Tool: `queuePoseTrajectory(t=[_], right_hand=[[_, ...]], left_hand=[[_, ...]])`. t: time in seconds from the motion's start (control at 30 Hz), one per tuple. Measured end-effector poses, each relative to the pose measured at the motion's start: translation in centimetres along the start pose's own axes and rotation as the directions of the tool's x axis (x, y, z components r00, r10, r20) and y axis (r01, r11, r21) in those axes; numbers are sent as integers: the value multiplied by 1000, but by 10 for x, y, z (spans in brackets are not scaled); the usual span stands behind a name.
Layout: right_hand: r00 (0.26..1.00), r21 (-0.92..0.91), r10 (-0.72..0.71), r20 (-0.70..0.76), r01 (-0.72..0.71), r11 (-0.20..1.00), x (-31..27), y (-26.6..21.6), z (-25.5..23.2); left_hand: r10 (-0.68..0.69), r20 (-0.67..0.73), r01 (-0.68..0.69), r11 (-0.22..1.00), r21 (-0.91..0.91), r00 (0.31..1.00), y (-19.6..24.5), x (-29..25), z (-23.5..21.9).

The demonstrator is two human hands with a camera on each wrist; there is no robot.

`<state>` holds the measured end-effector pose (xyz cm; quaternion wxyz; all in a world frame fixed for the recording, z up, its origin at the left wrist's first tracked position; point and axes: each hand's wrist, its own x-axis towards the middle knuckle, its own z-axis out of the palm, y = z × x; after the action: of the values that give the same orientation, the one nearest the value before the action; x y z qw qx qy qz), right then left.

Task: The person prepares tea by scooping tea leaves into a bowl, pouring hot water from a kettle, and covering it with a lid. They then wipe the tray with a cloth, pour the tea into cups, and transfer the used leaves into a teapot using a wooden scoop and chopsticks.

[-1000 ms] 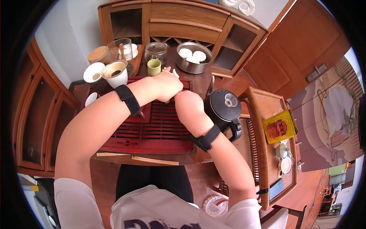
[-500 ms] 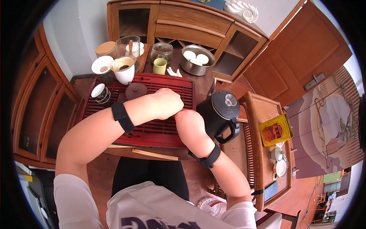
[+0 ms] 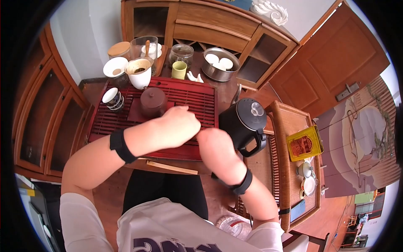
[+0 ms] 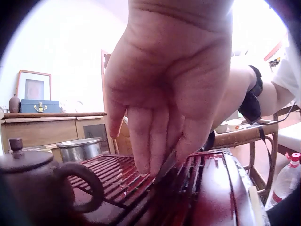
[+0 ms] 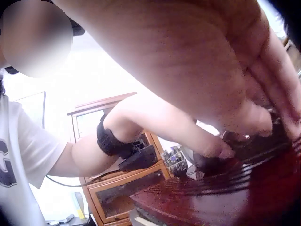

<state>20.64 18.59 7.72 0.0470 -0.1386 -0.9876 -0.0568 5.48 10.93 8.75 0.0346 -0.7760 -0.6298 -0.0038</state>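
Observation:
Side by side over the right front of the red slatted tea tray (image 3: 197,98) are my left hand (image 3: 176,126) and right hand (image 3: 216,145). In the left wrist view, the left thumb and fingers point down and pinch a dark thin piece (image 4: 167,168) at the slats. The right wrist view has a dark brown piece (image 5: 254,147) between the right thumb and fingers, low over the tray. I cannot tell what this piece is. Left of the left hand stands a brown clay teapot (image 3: 153,101) with its lid on. Stacked small cups (image 3: 113,100) sit at the tray's left.
A black kettle (image 3: 247,119) stands close right of the right hand. Behind the tray are a green cup (image 3: 179,70), a white hand-shaped ornament (image 3: 194,77), a glass jar (image 3: 181,53), a steel pot (image 3: 220,74) and a white strainer cup (image 3: 140,77). A wicker cart (image 3: 279,164) is at the right.
Both hands have come together from the tray's back right edge toward its front. The teapot and stacked cups, earlier mostly hidden by the left arm, now show.

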Motion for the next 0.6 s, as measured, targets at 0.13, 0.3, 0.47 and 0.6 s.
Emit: queuePoseTrajectory(t=[0.13, 0.3, 0.47, 0.6], right_hand=[[980, 59, 2, -199, 10, 998, 46, 30, 4], [990, 128, 5, -139, 13, 992, 101, 42, 25], [999, 55, 25, -40, -23, 998, 106, 35, 26], [999, 37, -28, -36, 29, 999, 90, 30, 28]], left_hand=[[-158, -167, 177, 978, 109, 973, -35, 21, -2], [-288, -141, 297, 954, 46, 947, -71, 35, 4], [-322, -42, 323, 946, 22, 946, -73, 33, 11], [-288, 46, 288, 958, 0, 957, -60, 28, 4]])
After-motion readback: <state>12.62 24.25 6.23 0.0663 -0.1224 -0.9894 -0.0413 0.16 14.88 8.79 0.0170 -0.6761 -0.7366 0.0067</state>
